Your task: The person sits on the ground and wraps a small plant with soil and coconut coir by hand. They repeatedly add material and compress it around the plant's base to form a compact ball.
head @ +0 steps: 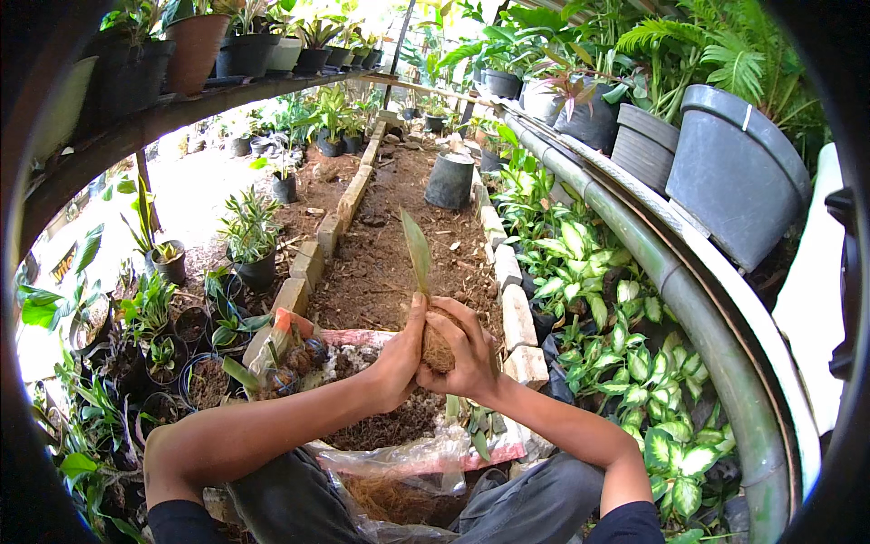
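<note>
Between both palms I hold a ball of brown coconut fibre (438, 345), with one broad green leaf (416, 250) standing upright out of its top. My left hand (401, 353) presses it from the left, thumb near the leaf's base. My right hand (465, 350) curls its fingers over the ball from the right. Below the hands lies an open sack (493, 457) with dark crumbly soil (387, 425) on it. Cut leaf pieces (484, 421) lie at the sack's right side. Wrapped root balls (282, 381) sit at its left. More loose fibre (394, 500) lies between my knees.
Brick edging (520, 316) borders a soil bed (394, 265) ahead, where a black pot (449, 180) stands upside down. Potted plants (251, 251) crowd the left. Variegated plants (639, 367) grow at right under a bamboo pole (686, 292). Large grey pots (737, 177) stand above it.
</note>
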Available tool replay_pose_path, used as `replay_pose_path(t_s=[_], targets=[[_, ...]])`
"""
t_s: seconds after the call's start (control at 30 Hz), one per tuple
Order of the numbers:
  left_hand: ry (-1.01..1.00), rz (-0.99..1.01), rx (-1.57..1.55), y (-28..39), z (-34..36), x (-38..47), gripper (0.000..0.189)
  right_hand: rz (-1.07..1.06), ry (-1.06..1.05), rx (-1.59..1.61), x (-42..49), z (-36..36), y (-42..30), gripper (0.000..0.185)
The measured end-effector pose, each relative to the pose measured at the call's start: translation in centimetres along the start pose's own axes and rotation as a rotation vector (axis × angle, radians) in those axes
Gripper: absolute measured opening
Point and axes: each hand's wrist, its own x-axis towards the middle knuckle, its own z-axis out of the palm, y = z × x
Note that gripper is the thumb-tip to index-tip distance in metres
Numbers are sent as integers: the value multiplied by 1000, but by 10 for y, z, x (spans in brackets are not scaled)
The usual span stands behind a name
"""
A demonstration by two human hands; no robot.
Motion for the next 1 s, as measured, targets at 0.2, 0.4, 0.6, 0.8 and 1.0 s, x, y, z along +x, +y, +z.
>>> replay_pose_path(t_s=[0.2,0.4,0.6,0.8,1.0], targets=[[-56,44,-9,-3,-2,1,74,-37,-7,8,-1,-9,4,60],[-36,-22,140,8,-8,5,65,-60,-15,-16,2,-19,5,57],[204,205,325,19,4,-9,74,-108,-68,-128,10,-32,6,57],[232,289,340,34,-2,-17,72,-100,-118,-173,14,-44,10,63],[60,132,100,19,3,-2,62,-138,-221,-37,17,-37,-9,67]])
